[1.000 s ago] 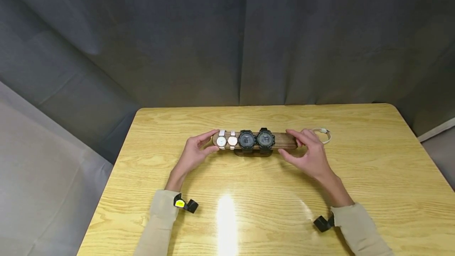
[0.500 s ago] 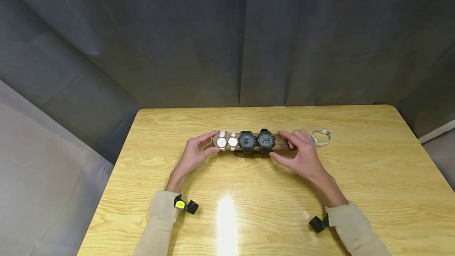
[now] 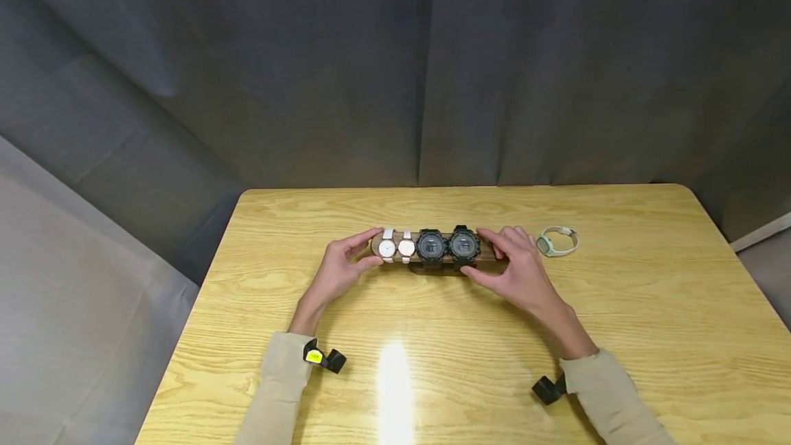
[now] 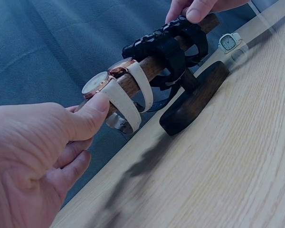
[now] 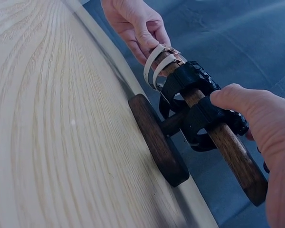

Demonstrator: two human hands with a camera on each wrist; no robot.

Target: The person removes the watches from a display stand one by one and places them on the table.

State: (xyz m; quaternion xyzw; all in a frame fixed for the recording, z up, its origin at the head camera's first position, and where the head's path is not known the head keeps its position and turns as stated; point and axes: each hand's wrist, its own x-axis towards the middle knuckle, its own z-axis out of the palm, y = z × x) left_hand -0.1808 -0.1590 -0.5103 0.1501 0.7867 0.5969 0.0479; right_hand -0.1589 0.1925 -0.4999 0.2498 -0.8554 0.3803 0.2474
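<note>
A dark wooden watch stand (image 5: 235, 159) holds two white-strapped watches (image 3: 386, 248) on the left of its bar and two chunky black watches (image 3: 431, 246) to their right. My left hand (image 3: 338, 266) grips the left end of the bar between thumb and fingers. Its thumb touches the outer white strap (image 4: 122, 105) in the left wrist view. My right hand (image 3: 522, 273) pinches the rightmost black watch (image 3: 463, 244), thumb on the near side and index finger on the far side. Bare wood shows on the bar right of that watch.
A pale green-and-white watch (image 3: 546, 246) lies on the wooden table (image 3: 469, 349) just right of my right hand. The stand's base (image 5: 156, 137) rests on the tabletop. A dark curtain (image 3: 334, 88) hangs behind the table.
My right hand has slid left along the bar to the rightmost black watch, uncovering more of the pale watch. My left hand stays at the stand's end.
</note>
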